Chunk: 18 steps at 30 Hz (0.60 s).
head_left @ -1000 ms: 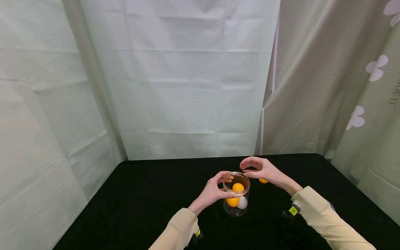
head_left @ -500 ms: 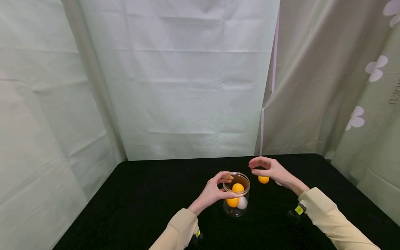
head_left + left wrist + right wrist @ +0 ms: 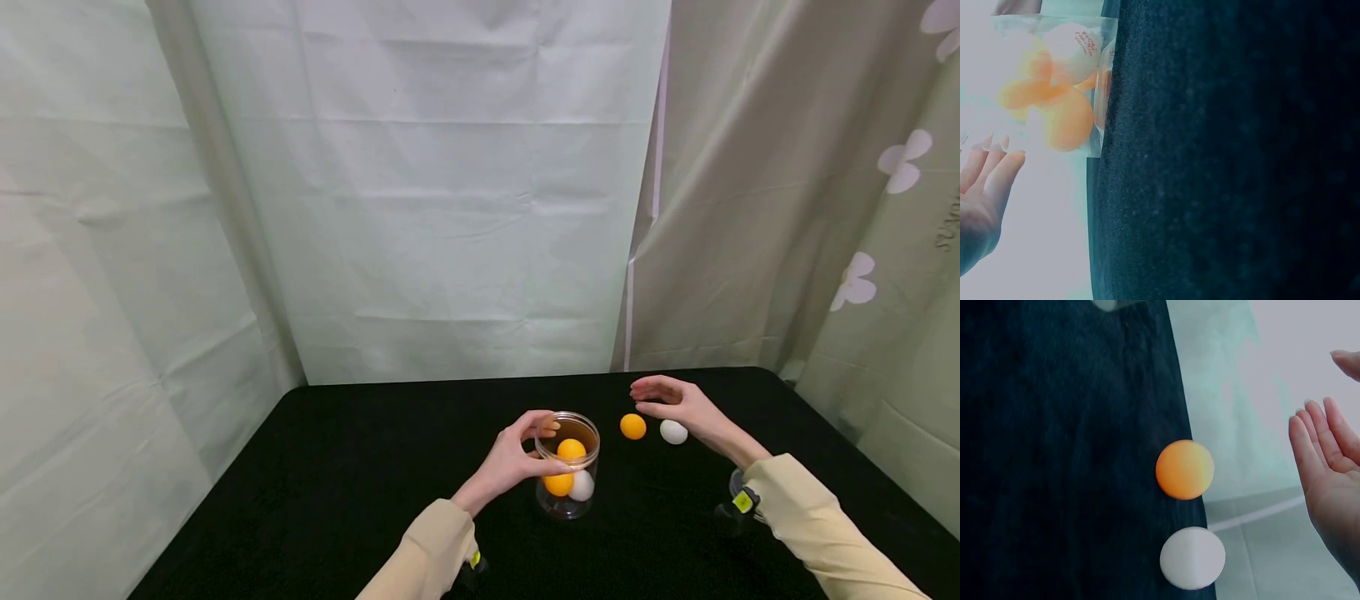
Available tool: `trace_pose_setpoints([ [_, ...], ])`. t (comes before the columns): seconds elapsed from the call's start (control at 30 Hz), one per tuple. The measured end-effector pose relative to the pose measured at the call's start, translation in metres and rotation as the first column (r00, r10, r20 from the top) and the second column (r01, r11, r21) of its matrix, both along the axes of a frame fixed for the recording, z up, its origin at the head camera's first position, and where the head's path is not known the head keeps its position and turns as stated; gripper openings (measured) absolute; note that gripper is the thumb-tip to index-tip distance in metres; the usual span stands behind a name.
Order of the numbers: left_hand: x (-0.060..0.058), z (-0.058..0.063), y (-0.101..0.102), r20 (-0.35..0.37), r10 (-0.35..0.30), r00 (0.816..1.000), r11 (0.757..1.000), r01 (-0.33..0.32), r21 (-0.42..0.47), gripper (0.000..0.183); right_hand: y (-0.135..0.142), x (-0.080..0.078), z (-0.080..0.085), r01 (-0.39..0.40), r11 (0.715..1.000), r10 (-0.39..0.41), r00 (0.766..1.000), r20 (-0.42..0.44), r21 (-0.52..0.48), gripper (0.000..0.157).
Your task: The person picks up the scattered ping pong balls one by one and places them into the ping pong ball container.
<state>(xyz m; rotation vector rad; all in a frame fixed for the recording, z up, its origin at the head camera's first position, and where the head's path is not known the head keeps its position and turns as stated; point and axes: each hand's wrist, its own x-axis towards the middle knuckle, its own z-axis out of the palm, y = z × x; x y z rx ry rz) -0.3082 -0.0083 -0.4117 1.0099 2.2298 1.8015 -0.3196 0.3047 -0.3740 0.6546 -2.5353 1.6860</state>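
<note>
With my left hand (image 3: 516,454) I grip a clear jar (image 3: 567,510) by its upper part, thumb on the near side and fingers on the far side. The jar stands upright, its top uncovered. Inside, an orange ping-pong ball (image 3: 572,450) sits above another orange ball (image 3: 558,486) and a white one (image 3: 582,486). My right hand (image 3: 678,406) hovers with nothing in it, fingers loosely bent and apart from the thumb. Close to it on the table lie a loose orange ping-pong ball (image 3: 1185,469) and a loose white ping-pong ball (image 3: 1192,558).
A black cloth covers the table (image 3: 360,483). Partly hidden by my right sleeve, a round clear object (image 3: 736,482) lies on it. Pale curtains (image 3: 450,208) hang behind the table and along both sides.
My right hand has moved right, from beside the jar's mouth to above the loose balls, uncovering both of them and part of the round clear object. The left hand and jar stay put.
</note>
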Motion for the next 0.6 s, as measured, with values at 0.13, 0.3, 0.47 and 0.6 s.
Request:
trace_pose_setpoints([
  [0.13,0.0,-0.001,0.0,0.004,-0.001,1.0,1.0,0.001,0.0,0.057,0.008,0.0,-0.003,0.03,0.999,-0.03,1.0,-0.004,0.019,0.043],
  [0.3,-0.001,-0.001,0.001,0.006,-0.005,1.0,1.0,0.005,0.003,0.057,0.019,0.0,-0.008,0.077,0.997,-0.077,0.997,-0.001,0.029,0.045],
  [0.47,0.01,0.016,-0.002,0.024,-0.023,0.999,1.0,0.023,0.002,0.059,0.031,0.0,-0.013,0.084,0.996,-0.084,0.996,0.033,0.011,0.047],
  [0.6,0.018,0.027,-0.004,0.03,-0.027,0.999,1.0,0.027,-0.004,0.059,0.038,0.001,-0.017,0.074,0.997,-0.073,0.996,0.046,-0.017,0.047],
])
